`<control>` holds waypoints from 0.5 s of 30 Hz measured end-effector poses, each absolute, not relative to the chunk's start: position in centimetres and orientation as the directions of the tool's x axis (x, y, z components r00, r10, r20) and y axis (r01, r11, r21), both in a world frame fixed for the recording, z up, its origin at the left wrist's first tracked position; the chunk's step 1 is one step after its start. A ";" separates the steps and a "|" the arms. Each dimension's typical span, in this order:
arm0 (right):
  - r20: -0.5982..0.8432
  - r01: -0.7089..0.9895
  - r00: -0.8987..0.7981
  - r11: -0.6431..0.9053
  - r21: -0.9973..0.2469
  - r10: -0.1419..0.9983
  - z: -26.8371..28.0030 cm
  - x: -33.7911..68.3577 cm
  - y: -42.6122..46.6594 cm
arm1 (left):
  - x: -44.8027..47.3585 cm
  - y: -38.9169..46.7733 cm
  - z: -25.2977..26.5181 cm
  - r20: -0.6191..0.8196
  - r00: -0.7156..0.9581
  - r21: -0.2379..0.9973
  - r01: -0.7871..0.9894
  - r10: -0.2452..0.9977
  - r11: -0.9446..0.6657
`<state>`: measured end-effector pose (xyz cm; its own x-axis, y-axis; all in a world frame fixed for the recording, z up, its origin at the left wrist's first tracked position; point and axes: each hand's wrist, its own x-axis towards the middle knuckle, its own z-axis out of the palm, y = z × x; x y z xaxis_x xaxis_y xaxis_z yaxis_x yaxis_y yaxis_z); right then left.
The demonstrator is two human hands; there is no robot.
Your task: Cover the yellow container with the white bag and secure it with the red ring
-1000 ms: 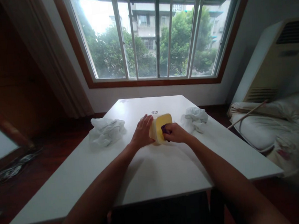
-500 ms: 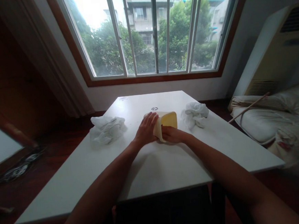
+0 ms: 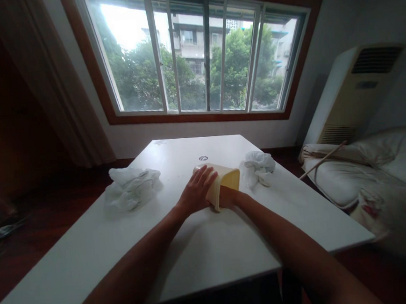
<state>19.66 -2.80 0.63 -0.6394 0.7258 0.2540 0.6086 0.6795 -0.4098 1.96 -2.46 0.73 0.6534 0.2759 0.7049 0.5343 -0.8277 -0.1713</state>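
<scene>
A pale yellow plastic container [image 3: 228,177] lies tipped on its side on the white table [image 3: 210,245], its mouth turned toward the right. My left hand [image 3: 198,190] grips it from the left, fingers over the upper side. Through the mouth reaches my right hand [image 3: 228,197]; its fingers are hidden inside, so what they hold or touch does not show.
Crumpled white plastic bags lie on both sides of the table, a left bag [image 3: 133,188] and a right bag [image 3: 258,167]. A black ring-shaped mark [image 3: 203,158] shows beyond the container. At right stand a sofa [image 3: 334,174] with a stick [image 3: 323,160] and a floor air conditioner [image 3: 356,93].
My right hand has gone deeper into the container, and its fingers no longer show. The camera view has tilted and shifted. My left hand keeps its hold.
</scene>
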 end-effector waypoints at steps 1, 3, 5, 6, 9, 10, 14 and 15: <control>0.218 0.613 -0.648 0.669 -0.419 0.730 1.0 19.7 -2.9 | 1.9 -2.4 0.8 0.710 0.644 -0.162 0.541 0.283 -0.825; 0.116 0.627 -0.671 0.643 -0.440 0.733 2.1 20.0 -3.5 | 1.9 -2.4 0.9 0.725 0.624 -0.141 0.551 0.293 -0.823; 0.054 0.655 -0.666 0.618 -0.435 0.744 3.3 20.6 -4.4 | 1.8 -2.2 1.1 0.736 0.607 -0.119 0.553 0.300 -0.825; 0.039 0.664 -0.668 0.618 -0.422 0.744 3.9 21.0 -4.9 | 1.7 -2.2 1.2 0.739 0.602 -0.110 0.552 0.303 -0.827; 0.003 0.690 -0.674 0.630 -0.357 0.739 5.2 21.9 -6.1 | 1.8 -2.1 1.5 0.737 0.601 -0.097 0.547 0.309 -0.832; -0.010 0.704 -0.668 0.627 -0.332 0.745 5.5 22.0 -6.4 | 1.8 -2.1 1.6 0.735 0.604 -0.098 0.545 0.309 -0.832; -0.020 0.792 -0.582 0.562 -0.240 0.813 5.1 21.7 -6.6 | 2.2 -2.4 1.5 0.721 0.629 -0.118 0.525 0.290 -0.843; -0.021 0.800 -0.572 0.552 -0.235 0.820 4.8 21.4 -6.4 | 2.3 -2.5 1.5 0.713 0.639 -0.122 0.517 0.287 -0.847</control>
